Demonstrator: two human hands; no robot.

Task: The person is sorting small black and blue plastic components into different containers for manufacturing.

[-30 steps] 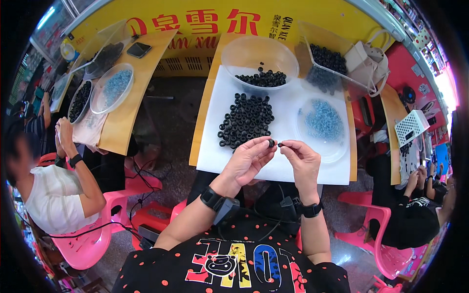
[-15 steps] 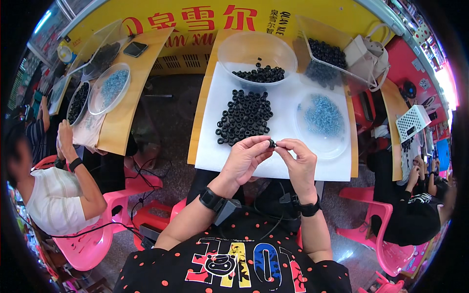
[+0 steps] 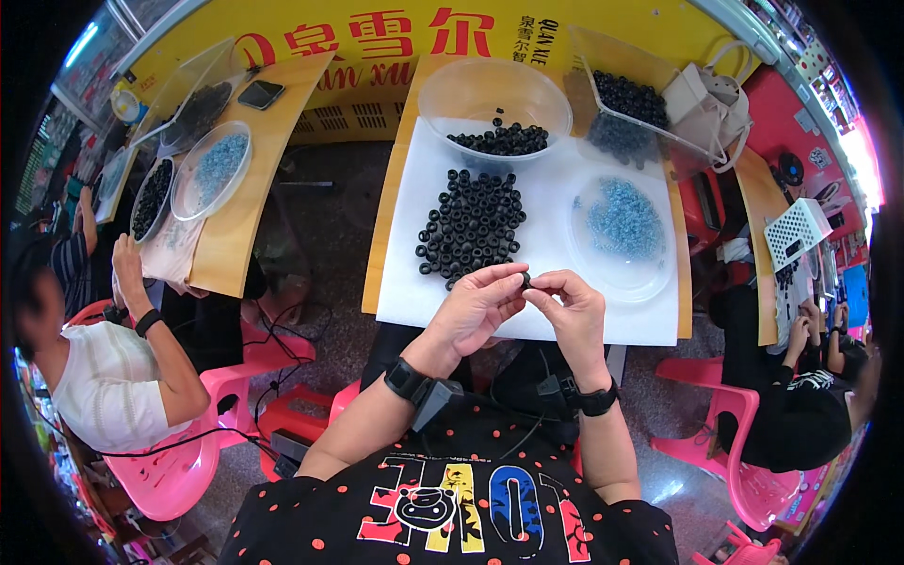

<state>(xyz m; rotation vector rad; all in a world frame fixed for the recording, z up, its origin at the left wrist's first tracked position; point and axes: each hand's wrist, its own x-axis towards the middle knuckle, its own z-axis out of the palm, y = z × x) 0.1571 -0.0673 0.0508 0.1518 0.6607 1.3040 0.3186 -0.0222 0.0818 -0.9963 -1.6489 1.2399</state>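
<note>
Just beyond the front edge of a white sheet (image 3: 621, 327), my hands meet in front of me. Between my left thumb and forefinger is a small round black piece (image 3: 525, 281), mostly hidden by the fingertips. My left hand (image 3: 474, 309) is pinched on it. Closed in a pinch against its right side is my right hand (image 3: 574, 318); any second small part in those fingertips is too hidden to make out. A spread of black ring-shaped pieces (image 3: 471, 221) lies beyond my left hand. Past my right hand, tiny clear-blue pieces (image 3: 623, 218) fill a shallow clear dish (image 3: 629, 282).
A clear bowl (image 3: 435, 105) with more black pieces stands at the back, beside a clear bin (image 3: 626, 55) of black pieces. A pale handbag (image 3: 692, 105) is behind it. People sit at tables left and right, on pink chairs (image 3: 706, 410).
My right hand has shifted slightly left and its fingertips have closed in on the black piece. Less of the piece shows now. My left hand has barely moved.
</note>
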